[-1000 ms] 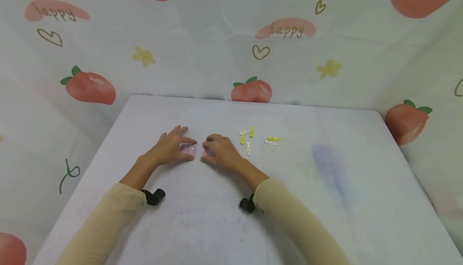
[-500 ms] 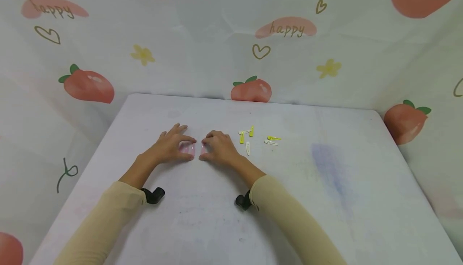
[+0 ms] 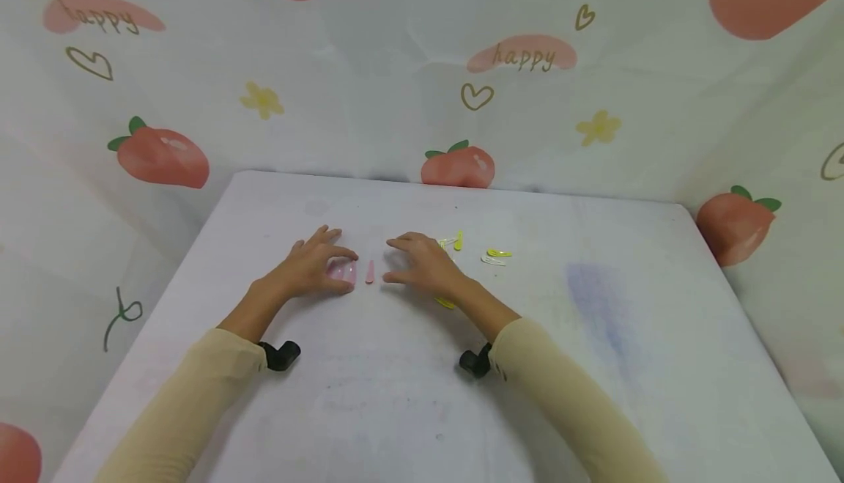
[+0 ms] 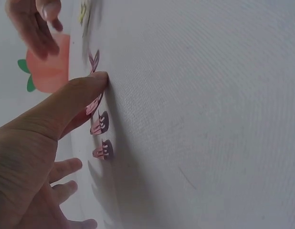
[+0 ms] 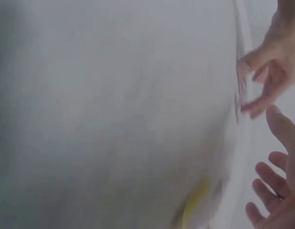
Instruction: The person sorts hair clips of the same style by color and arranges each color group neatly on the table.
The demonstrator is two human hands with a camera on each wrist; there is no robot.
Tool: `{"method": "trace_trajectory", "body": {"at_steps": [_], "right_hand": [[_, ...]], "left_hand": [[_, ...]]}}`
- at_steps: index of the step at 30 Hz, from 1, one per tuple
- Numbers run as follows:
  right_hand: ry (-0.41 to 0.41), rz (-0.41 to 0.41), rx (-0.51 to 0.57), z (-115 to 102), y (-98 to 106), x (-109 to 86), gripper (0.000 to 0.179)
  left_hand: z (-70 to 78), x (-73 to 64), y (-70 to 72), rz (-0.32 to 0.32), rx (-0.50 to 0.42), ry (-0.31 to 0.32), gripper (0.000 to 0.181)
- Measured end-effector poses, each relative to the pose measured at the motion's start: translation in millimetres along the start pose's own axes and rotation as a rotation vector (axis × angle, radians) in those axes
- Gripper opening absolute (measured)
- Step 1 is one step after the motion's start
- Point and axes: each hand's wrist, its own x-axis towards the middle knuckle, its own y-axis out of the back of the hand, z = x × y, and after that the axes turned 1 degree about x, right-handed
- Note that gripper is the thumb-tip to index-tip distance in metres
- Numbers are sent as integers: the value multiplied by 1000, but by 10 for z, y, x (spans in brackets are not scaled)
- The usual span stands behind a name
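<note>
My left hand (image 3: 302, 269) has its thumb and forefinger at the two ends of a pink hair clip (image 4: 94, 104), pinching it on the table. Two small pink clips with prongs, a nearer clip (image 4: 103, 150) and a farther clip (image 4: 99, 125), lie beside it, partly covered by the hand in the head view. Just right of that hand a pink snap hair clip (image 3: 370, 272) lies by itself. My right hand (image 3: 428, 267) hovers to its right with thumb and fingers spread, holding nothing, above yellow and white snap clips.
A yellow snap clip (image 3: 499, 253) and a white one (image 3: 493, 261) lie together right of the right hand. Another yellow clip (image 3: 458, 241) shows behind it, and one more yellow clip (image 3: 445, 303) beneath its wrist. The white table (image 3: 369, 395) meets a peach-print cloth (image 3: 369, 87) at the back.
My right hand has let go of the pink snap clip and moved right, its fingers opening. That clip now lies in plain sight. The left hand has stayed in place.
</note>
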Motion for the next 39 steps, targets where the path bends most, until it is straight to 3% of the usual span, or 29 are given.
{"method": "trace_trajectory", "body": {"at_steps": [5, 9, 13, 18, 23, 31, 39], "right_hand": [[-15, 106, -53, 316, 259, -312, 54], [-86, 173, -103, 642, 423, -581, 47], [-169, 218, -144, 938, 541, -837, 43], [-179, 265, -156, 1169, 629, -1048, 33], [-172, 271, -160, 1237, 618, -1086, 32], [-248, 264, -154, 1241, 574, -968, 44], [-256, 235, -131, 1227, 582, -898, 52]], "left_hand": [[-21, 7, -24, 8, 10, -4, 51], [-26, 0, -22, 8, 5, 1, 51], [-11, -1, -22, -2, -15, 10, 51], [-8, -11, -22, -6, -27, 14, 52], [-28, -16, -28, -2, -20, 10, 52], [-2, -22, -20, 14, -15, -7, 52], [-7, -9, -35, 20, -13, -16, 50]]}}
